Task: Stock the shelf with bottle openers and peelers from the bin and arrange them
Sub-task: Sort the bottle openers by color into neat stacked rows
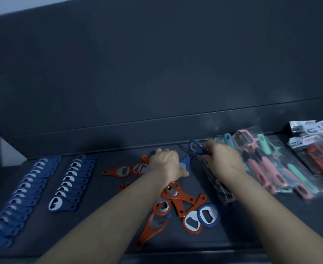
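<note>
**Fingertips pinch a blue opener near the shelf's back edge**

Fingers (211, 147) of the right hand (225, 162) are clamped in a pinch on a blue bottle opener (195, 147), held up near the back edge of the shelf (99, 216). The left hand (165, 162) lies knuckles-up just beside it, fingers bent down over loose openers. Whether they grip anything cannot be told.

Along the shelf's left end run two overlapping rows of blue openers, a long row (17, 197) and a shorter row (74, 180). Toward the right end lie bagged pink and teal peelers (271, 168), with red bagged tools (320, 164) past them at the right edge. A dark pack (219, 185) lies under the right wrist. Mid-shelf, a loose heap of orange openers (177, 202) sprawls toward the front edge, one stray blue opener (208, 214) touching it. The bin is out of view.

The step in hand looks like sorting the loose heap by colour. The lifted opener probably belongs with the blue rows, so the next move calls for carrying it left across the left arm. It should lie head the same way as its neighbours, without nudging the row.
</note>
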Available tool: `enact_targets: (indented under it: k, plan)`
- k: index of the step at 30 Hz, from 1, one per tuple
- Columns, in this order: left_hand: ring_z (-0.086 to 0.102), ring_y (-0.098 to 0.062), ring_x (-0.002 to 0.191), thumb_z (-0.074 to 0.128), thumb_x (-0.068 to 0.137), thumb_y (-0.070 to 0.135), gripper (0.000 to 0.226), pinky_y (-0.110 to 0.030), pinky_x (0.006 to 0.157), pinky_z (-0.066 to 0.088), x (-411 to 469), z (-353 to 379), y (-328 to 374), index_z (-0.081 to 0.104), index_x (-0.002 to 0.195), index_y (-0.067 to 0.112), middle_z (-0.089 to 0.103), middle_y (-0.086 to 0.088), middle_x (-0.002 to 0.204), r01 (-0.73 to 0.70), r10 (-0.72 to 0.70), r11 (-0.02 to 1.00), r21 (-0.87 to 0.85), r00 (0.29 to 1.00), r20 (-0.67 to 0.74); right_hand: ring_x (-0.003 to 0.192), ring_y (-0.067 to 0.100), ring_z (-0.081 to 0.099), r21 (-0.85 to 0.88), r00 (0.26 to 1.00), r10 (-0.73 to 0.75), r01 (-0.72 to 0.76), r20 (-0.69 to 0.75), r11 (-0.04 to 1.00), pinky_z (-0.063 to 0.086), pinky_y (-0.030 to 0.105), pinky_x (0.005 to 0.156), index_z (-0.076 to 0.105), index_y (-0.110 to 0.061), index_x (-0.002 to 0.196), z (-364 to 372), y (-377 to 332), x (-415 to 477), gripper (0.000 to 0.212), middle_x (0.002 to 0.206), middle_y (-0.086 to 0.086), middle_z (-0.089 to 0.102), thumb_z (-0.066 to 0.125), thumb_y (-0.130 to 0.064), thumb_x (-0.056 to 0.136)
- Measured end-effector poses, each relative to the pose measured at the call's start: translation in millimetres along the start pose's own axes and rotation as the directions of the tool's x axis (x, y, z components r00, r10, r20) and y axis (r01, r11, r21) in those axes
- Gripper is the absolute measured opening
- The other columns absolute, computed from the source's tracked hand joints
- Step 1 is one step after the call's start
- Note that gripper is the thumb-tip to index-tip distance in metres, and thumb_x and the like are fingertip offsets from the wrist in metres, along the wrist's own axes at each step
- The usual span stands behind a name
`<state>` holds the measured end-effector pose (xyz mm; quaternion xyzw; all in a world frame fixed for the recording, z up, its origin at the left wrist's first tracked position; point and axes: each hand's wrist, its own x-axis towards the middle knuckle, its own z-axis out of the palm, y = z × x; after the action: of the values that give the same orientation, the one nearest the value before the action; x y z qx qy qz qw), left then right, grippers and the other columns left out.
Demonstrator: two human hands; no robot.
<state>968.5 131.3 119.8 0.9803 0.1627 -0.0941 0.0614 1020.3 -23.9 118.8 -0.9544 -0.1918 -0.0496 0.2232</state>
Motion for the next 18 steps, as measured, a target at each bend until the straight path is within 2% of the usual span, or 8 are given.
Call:
enact_targets:
  k: [3, 6, 10, 12, 15, 18]
  plan:
    - [0.051, -0.026, 0.113, 0.077, 0.075, 0.042, 0.054, -0.036, 0.088, 0.046, 2, 1, 6, 0.052, 0.115, 0.015, 0.06, -0.003, 0.113, 0.02, -0.022, 0.992, -0.127, 1.0, -0.012, 0.102, 0.029, 0.059, -0.007, 1.0, -0.011, 0.011, -0.014, 1.0, 0.033, 0.029, 0.067, 0.06, -0.024, 0.109, -2, 2, -3, 0.024, 0.109, 0.003, 0.064, 0.062, -0.027, 0.086]
    - [0.061, -0.024, 0.099, 0.071, 0.081, 0.027, 0.023, -0.032, 0.079, 0.047, 3, 3, 5, 0.055, 0.095, 0.018, 0.066, -0.002, 0.098, -0.022, -0.015, 0.95, -0.312, 0.993, -0.117, 0.103, 0.028, 0.059, 0.01, 0.999, -0.015, 0.015, -0.036, 1.0, 0.037, 0.03, 0.069, 0.061, -0.027, 0.106, -3, 0, -4, 0.021, 0.108, 0.002, 0.064, 0.063, -0.029, 0.085]
    - [0.064, -0.024, 0.079, 0.073, 0.078, 0.028, 0.015, -0.036, 0.071, 0.052, -2, 1, -25, 0.059, 0.079, 0.023, 0.065, 0.002, 0.075, -0.048, -0.098, 0.791, -0.61, 0.974, -0.203, 0.102, 0.027, 0.058, 0.07, 0.997, -0.045, 0.049, -0.067, 0.996, 0.042, 0.032, 0.071, 0.061, -0.026, 0.104, -1, -17, -4, 0.02, 0.102, 0.001, 0.063, 0.065, -0.03, 0.085]
    - [0.063, -0.02, 0.072, 0.075, 0.077, 0.026, 0.015, -0.033, 0.066, 0.05, -9, -3, -50, 0.06, 0.073, 0.026, 0.063, 0.007, 0.066, -0.068, -0.133, 0.761, -0.645, 0.957, -0.257, 0.102, 0.027, 0.058, 0.086, 0.994, -0.09, 0.095, -0.065, 0.992, 0.043, 0.033, 0.073, 0.061, -0.026, 0.104, 4, -34, -4, 0.02, 0.1, 0.001, 0.063, 0.065, -0.029, 0.085]
    - [0.064, -0.015, 0.068, 0.075, 0.078, 0.026, 0.01, -0.029, 0.062, 0.048, -29, -12, -95, 0.064, 0.076, 0.026, 0.067, 0.007, 0.067, -0.059, -0.188, 0.754, -0.654, 0.935, -0.3, 0.103, 0.025, 0.057, 0.097, 0.987, -0.157, 0.16, -0.044, 0.982, 0.042, 0.033, 0.073, 0.06, -0.026, 0.105, 14, -67, -8, 0.019, 0.101, 0.001, 0.062, 0.064, -0.029, 0.086]
    - [0.065, -0.012, 0.075, 0.075, 0.079, 0.028, 0.008, -0.031, 0.071, 0.052, -54, -15, -147, 0.066, 0.078, 0.027, 0.07, 0.007, 0.076, 0.001, -0.254, 0.781, -0.625, 0.914, -0.316, 0.105, 0.023, 0.055, 0.112, 0.974, -0.226, 0.228, -0.025, 0.967, 0.04, 0.032, 0.073, 0.058, -0.027, 0.104, 29, -106, -17, 0.02, 0.102, -0.002, 0.062, 0.064, -0.03, 0.086]
